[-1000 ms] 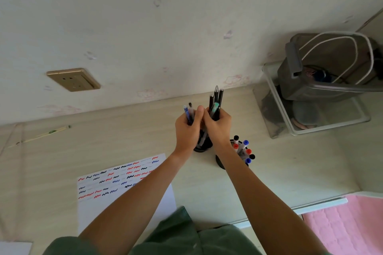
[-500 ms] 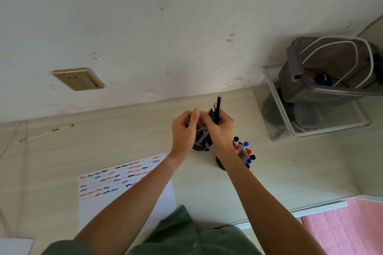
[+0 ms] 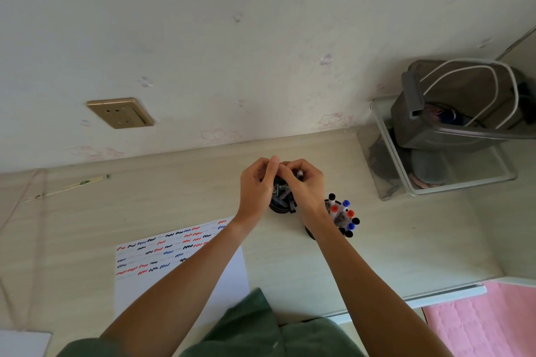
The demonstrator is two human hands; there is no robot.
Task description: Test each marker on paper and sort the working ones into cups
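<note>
- Both hands were cupped over the mouth of a dark cup [image 3: 279, 207] just above the middle of the frame; the left hand [image 3: 256, 187] and the right hand [image 3: 304, 187] met at the fingertips above it.
- The fingers of each hand were curled inward and pressed around a bundle of pens [image 3: 282, 190] standing in that cup; how tightly either hand gripped them could not be told, since the fingers hid most of the bundle.
- One pale pen tip [image 3: 300, 173] showed between the right hand's fingers.
- Just to the lower right of that cup, partly behind the right wrist, stood a second cup [image 3: 311, 233] filled with markers [image 3: 343, 216], their red, blue and black caps pointing up and to the right.
- In the lower left of the frame lay a sheet of paper [image 3: 235, 269] on the desk [image 3: 406, 240], its upper part covered with rows of short red, blue and black squiggles; the left forearm crossed over it.
- A clear bin [image 3: 464, 182] holding a grey bag [image 3: 452, 113] with white cords sat at the right edge of the desk against the wall.
- A gold wall socket [image 3: 120, 113] was at the upper left, and a thin stick [image 3: 66, 187] lay on the desk below it.
- A pink mat [image 3: 487, 324] showed in the lower right corner.
</note>
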